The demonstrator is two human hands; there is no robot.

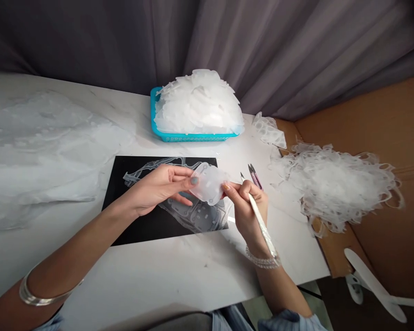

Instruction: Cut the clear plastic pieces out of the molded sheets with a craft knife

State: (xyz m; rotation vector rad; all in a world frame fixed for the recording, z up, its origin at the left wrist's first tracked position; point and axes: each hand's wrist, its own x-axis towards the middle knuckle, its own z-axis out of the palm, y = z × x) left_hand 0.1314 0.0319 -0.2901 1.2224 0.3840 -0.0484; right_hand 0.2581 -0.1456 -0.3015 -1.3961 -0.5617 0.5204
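Between my two hands is a thin, translucent white plastic piece (210, 184) with rounded, wavy edges and small holes. My left hand (169, 184) pinches its left edge between thumb and fingers. The thumb and forefinger of my right hand (248, 202) grip its right edge. Tucked in that same right hand is a slim pen-like tool (262, 225) with a white handle and dark pointed tip, which points away from me. Beneath the hands lies a black mat (131, 230), bearing a translucent sheet (207, 216) with cut shapes, partly hidden by my hands.
A turquoise basket (193, 137) heaped with translucent pieces (200, 101) stands at the back. Dark-tipped small snips or tweezers (254, 175) lie right of my hand. Tangled plastic offcuts (341, 184) spill over a cardboard box (400, 138). Translucent sheets (48, 151) cover the table's left.
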